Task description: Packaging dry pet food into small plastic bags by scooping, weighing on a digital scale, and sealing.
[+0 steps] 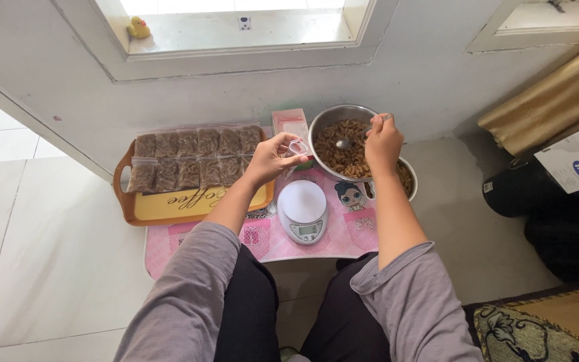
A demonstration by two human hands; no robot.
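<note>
My right hand [382,143] grips a metal spoon [347,141] whose bowl rests in the brown snack pieces inside a steel bowl [323,123]. My left hand [273,159] holds a small clear plastic bag [297,147] open beside the bowl's left rim. Just below both hands, a white kitchen scale [302,209] sits on a low pink table [169,251]. A second, smaller bowl [408,179] of the same snack peeks out under my right forearm.
A wooden tray with a yellow base [172,204] at the left carries several filled clear packets [189,159]. A pink packet box [289,123] stands behind the bowl. A yellow toy duck [139,28] sits on the window ledge. Dark bags [557,214] and a patterned cushion [531,332] lie to the right.
</note>
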